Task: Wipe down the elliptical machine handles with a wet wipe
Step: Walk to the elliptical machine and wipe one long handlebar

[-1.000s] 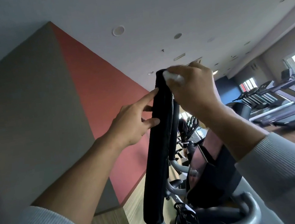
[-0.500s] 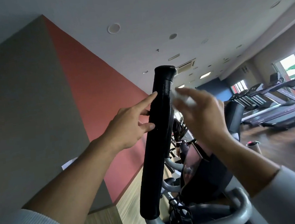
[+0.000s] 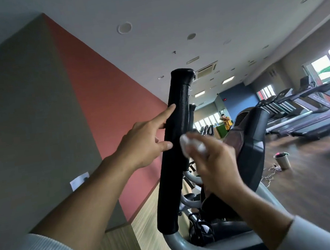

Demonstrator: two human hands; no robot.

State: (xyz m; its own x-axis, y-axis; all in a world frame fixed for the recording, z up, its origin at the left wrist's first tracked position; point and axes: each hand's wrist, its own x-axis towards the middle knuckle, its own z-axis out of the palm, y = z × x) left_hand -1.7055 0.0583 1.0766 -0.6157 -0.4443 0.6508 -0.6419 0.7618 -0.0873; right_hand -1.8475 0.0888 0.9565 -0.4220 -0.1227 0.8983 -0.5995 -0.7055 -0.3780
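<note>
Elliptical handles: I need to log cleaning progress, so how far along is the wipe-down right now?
Done: cannot be told; no wet sheen shows on the black handle. In hand: the right hand presses the white wipe against the handle's middle, while the left hand steadies it with fingertips. Left: the grip's lower half, and the second handle behind it looks untouched.

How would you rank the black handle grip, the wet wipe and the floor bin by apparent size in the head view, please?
1. black handle grip
2. wet wipe and floor bin: look alike; the bin stands farther away, so unranked.
</note>
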